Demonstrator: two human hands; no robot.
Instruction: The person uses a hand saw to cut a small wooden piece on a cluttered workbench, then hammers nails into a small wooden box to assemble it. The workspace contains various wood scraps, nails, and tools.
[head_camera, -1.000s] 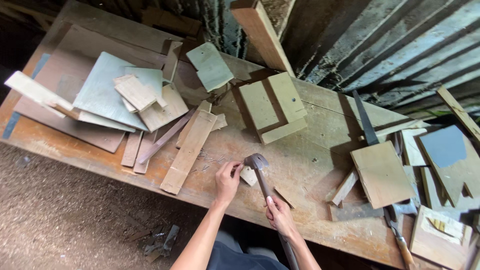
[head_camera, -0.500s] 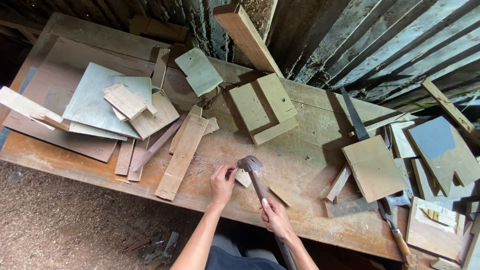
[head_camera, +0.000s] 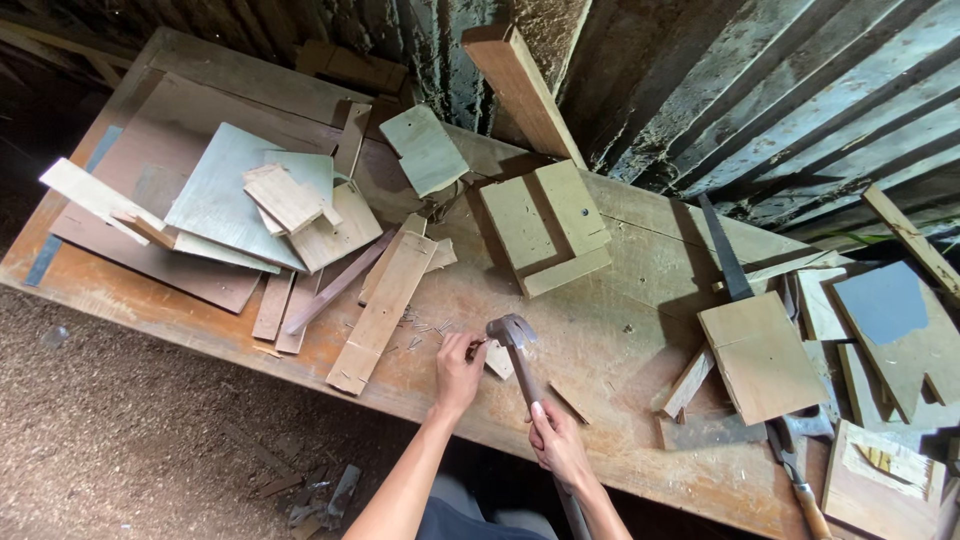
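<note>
A long wooden bench (head_camera: 620, 330) runs across the view, its left end piled with flat offcuts: a pale grey-green panel (head_camera: 225, 200) lies on a brown board (head_camera: 150, 250), with smaller blocks stacked on top. Just right of the pile, a long narrow plank (head_camera: 385, 312) lies slanted, and loose nails (head_camera: 420, 325) are scattered beside its middle. Behind it sits a small greenish square of board (head_camera: 425, 150).

The left hand (head_camera: 458, 372) rests on the bench near the front edge, its fingers pinched together at the tips on something too small to make out, right beside a small light wood scrap (head_camera: 498, 360). The hammer (head_camera: 512, 335) has its metal head just above that scrap, close to the left fingertips; its handle slants down toward the person. The right hand (head_camera: 557, 445) is closed around the handle low down.

Behind the hammer stands an L-shaped assembly of boards (head_camera: 545, 225), and a thick beam (head_camera: 520, 90) leans on the wall. Farther right lie a handsaw (head_camera: 725, 250), a square board (head_camera: 762, 355), and more offcuts by the bench's right end.
</note>
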